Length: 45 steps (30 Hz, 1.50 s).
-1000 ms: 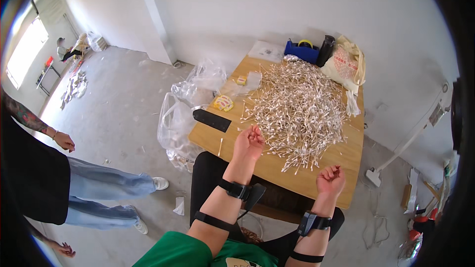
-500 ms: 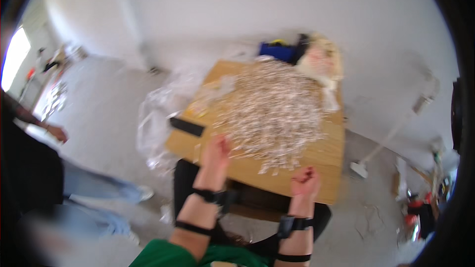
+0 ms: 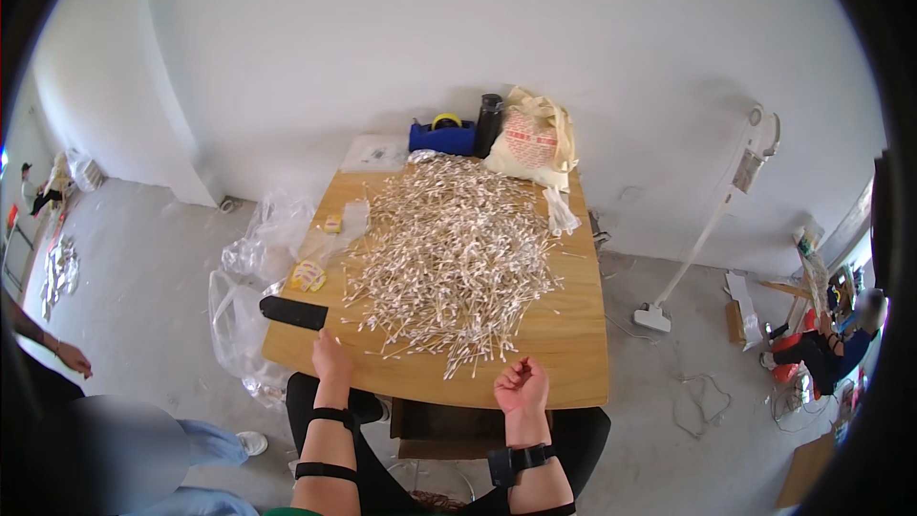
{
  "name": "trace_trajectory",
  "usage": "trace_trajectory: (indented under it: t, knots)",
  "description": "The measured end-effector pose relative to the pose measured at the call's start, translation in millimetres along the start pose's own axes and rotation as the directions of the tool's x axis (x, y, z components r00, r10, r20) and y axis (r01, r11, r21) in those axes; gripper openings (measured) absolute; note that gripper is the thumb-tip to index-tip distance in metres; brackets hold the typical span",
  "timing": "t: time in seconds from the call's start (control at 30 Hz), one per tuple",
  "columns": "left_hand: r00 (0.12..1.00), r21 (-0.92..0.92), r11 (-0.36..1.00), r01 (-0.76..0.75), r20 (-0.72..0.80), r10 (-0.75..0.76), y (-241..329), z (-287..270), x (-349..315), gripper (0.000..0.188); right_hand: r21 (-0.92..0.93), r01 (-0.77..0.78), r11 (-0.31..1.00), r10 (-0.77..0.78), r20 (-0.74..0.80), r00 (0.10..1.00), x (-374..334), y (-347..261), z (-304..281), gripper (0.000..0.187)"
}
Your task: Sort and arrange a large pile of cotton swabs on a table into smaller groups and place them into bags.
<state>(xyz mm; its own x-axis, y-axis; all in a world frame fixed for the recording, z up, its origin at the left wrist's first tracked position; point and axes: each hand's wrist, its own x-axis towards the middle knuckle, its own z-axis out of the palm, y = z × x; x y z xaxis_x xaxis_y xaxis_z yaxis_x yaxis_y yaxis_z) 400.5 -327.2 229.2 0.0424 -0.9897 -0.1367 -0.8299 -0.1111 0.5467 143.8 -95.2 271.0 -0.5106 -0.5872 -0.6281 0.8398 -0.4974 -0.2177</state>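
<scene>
A large heap of cotton swabs (image 3: 454,248), white-tipped with thin stems, is spread over the wooden table (image 3: 573,354). My left hand (image 3: 331,358) rests at the table's near left edge, just below the end of a flat black strip (image 3: 294,313). Its fingers are drawn together, and whatever they may hold is too small to make out. Near the front edge, right of the heap's lowest swabs, my right hand (image 3: 522,385) lies palm up with its fingers curled in. Nothing shows in it.
Yellow labels (image 3: 308,275) lie left of the heap. Behind it stand a blue tape dispenser (image 3: 442,137), a dark bottle (image 3: 488,124) and a cloth bag (image 3: 530,140). Clear plastic bags (image 3: 239,311) hang at the left. A stick vacuum (image 3: 702,239) leans rightward. A person (image 3: 48,363) stands left.
The view has turned, so the table and both hands appear farther left and lower, and sharper. Both hands keep about the same places by the near edge.
</scene>
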Motion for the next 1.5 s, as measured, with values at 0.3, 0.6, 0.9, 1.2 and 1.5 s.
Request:
trace_trajectory:
  t: [0.3, 0.6, 0.9, 1.2, 1.5]
  knots:
    - [0.987, -0.32, 0.938, -0.131, -0.126, 0.095, 79, 63, -8, 0.026, -0.251, -0.08, 0.965, 0.071, -0.042, 0.997, 5, 21, -7, 0.017]
    - [0.946, -0.959, -0.109, 0.261, 0.277, -0.171, 109, 22, -11, 0.022, -0.866, -0.093, 0.491, 0.58, 0.245, 0.777, -82, 99, 2, 0.065]
    - [0.956, -0.967, 0.081, 0.241, 0.222, -0.193, 105, 37, -38, 0.025, -0.848, -0.137, 0.512, 0.508, 0.171, 0.844, -86, 117, -10, 0.047]
    - [0.844, -0.458, 0.712, -0.532, -0.354, 0.402, 105, 37, -54, 0.026, -0.872, -0.013, 0.49, 0.463, 0.248, 0.851, -102, 113, -4, 0.03]
    - [0.969, -0.92, 0.38, 0.096, 0.173, 0.176, 109, 16, -50, 0.019, -0.95, 0.144, 0.278, 0.432, 0.257, 0.864, -105, 116, 6, 0.034]
